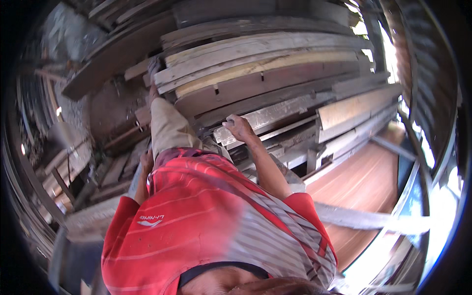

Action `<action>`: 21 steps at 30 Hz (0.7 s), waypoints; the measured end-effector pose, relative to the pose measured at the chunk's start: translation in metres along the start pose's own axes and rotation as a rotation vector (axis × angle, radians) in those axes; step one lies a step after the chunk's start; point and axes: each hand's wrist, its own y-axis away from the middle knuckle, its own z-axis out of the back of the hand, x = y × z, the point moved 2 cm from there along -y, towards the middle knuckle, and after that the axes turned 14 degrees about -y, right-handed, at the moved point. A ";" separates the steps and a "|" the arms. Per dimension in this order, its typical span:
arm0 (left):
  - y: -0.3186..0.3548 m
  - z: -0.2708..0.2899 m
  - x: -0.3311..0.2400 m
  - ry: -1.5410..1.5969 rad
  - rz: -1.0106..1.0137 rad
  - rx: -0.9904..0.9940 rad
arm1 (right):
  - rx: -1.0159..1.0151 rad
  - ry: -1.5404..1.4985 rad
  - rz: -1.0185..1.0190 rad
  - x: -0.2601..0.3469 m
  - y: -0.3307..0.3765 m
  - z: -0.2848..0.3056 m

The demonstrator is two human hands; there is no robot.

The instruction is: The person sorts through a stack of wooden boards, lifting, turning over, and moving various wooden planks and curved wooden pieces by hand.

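Observation:
My right hand (241, 129) hangs over the near end of a grey, worn plank (275, 114), with its fingers curled in. Something small and greyish shows at the fingertips, but I cannot make it out, nor whether the hand touches the plank. Down at my left side is my left hand (146, 160), close to my trouser leg (169, 125); its fingers are too hidden to read. My left leg stretches forward, the foot beside the ends of stacked pale boards (246, 51).
Dark timber (123, 54) leans at the far left, above a dirt floor (105, 110). On the right lie a light board (359, 108) and a wide reddish-brown wooden sheet (354, 196), crossed by a pale beam (368, 219). Corrugated sheeting (432, 73) rises at the right edge.

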 end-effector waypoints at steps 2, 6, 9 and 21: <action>-0.012 -0.001 0.006 -0.129 -0.135 -0.001 | -0.055 -0.020 0.041 -0.033 0.008 -0.003; -0.015 0.029 -0.008 -0.289 -0.342 -0.032 | -0.215 -0.008 -0.035 -0.117 0.038 -0.026; -0.016 0.048 -0.020 0.233 -0.098 -0.023 | -0.368 -0.253 0.112 -0.161 0.054 -0.048; -0.039 0.147 -0.101 0.386 -0.081 -0.136 | -0.399 -0.812 -0.237 -0.225 0.042 -0.083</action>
